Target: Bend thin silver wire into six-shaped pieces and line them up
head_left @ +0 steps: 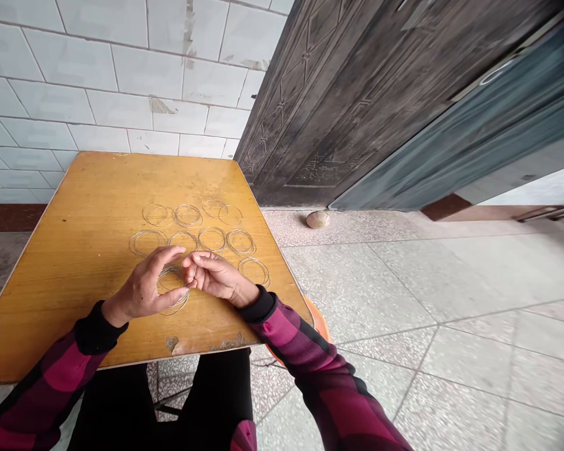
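Note:
My left hand point(145, 285) is over the front part of the wooden table point(89, 250), thumb and fingers apart in a C shape. A coil of thin wire rings point(173, 310) shows between and below its thumb; whether the hand touches it I cannot tell. Close against the left fingertips, my right hand point(214, 275) is closed in a pinch on what looks like thin metal wire point(195, 272), mostly hidden by the fingers. Beyond both hands, several wire rings point(212, 240) lie in loose rows, and another wire ring point(254, 272) is by my right wrist.
White wall tiles point(136, 69) stand behind the table, with a dark carved door point(329, 125) to the right. A round ball-like object point(318, 219) sits on the tiled floor point(357, 288). An orange stool edge point(320, 322) shows under the table's right side.

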Action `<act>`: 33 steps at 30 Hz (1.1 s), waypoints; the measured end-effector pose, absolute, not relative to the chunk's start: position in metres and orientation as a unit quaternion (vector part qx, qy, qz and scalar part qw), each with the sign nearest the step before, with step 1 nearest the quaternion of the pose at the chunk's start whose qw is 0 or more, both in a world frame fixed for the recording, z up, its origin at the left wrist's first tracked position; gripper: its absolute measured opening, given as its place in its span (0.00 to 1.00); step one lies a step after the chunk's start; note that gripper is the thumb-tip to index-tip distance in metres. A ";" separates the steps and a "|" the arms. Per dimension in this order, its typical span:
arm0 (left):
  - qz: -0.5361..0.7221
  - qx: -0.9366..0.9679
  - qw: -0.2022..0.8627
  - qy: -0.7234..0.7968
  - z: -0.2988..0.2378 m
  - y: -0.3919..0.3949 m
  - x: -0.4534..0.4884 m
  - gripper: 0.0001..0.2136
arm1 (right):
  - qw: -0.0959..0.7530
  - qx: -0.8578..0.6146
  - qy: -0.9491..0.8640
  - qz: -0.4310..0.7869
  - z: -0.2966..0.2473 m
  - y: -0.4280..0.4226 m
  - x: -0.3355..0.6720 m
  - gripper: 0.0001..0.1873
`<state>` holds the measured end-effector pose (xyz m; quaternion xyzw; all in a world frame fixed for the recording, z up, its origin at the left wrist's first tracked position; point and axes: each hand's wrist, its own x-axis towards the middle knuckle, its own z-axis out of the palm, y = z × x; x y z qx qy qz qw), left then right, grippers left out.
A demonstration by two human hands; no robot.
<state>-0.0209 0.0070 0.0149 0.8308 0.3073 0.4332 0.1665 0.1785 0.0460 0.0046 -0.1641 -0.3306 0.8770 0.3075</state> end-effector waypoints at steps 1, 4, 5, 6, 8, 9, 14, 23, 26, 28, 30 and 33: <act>0.434 0.831 0.162 0.307 0.016 0.007 -0.021 0.35 | 0.307 -0.163 -0.330 0.878 0.005 0.046 0.178 0.14; 0.435 0.833 0.146 0.308 0.017 0.007 -0.019 0.34 | 0.300 -0.161 -0.331 0.880 0.004 0.046 0.178 0.15; 0.436 0.834 0.140 0.308 0.017 0.007 -0.019 0.34 | 0.297 -0.162 -0.330 0.881 0.003 0.047 0.178 0.15; 0.436 0.835 0.135 0.308 0.017 0.007 -0.019 0.34 | 0.296 -0.164 -0.328 0.882 0.003 0.047 0.178 0.15; 0.436 0.836 0.132 0.307 0.017 0.006 -0.018 0.34 | 0.294 -0.171 -0.325 0.883 0.002 0.047 0.178 0.15; 0.437 0.836 0.133 0.305 0.016 0.006 -0.018 0.34 | 0.293 -0.175 -0.324 0.882 0.001 0.048 0.178 0.15; 0.446 0.829 0.171 0.291 0.014 0.006 -0.017 0.35 | 0.288 -0.180 -0.325 0.883 0.000 0.048 0.177 0.15; 0.454 0.818 0.213 0.280 0.011 0.008 -0.015 0.40 | 0.287 -0.197 -0.314 0.883 0.001 0.047 0.176 0.15; 0.448 0.825 0.209 0.274 0.012 0.009 -0.016 0.40 | 0.295 -0.208 -0.321 0.876 0.001 0.046 0.175 0.15; 0.444 0.824 0.210 0.282 0.012 0.010 -0.016 0.40 | 0.322 -0.217 -0.328 0.861 0.003 0.044 0.175 0.14; 0.453 0.811 0.218 0.300 0.011 0.011 -0.016 0.39 | 0.367 -0.229 -0.336 0.837 0.004 0.043 0.173 0.13; 0.471 0.780 0.244 0.333 0.007 0.012 -0.013 0.40 | 0.435 -0.250 -0.340 0.795 0.006 0.042 0.171 0.13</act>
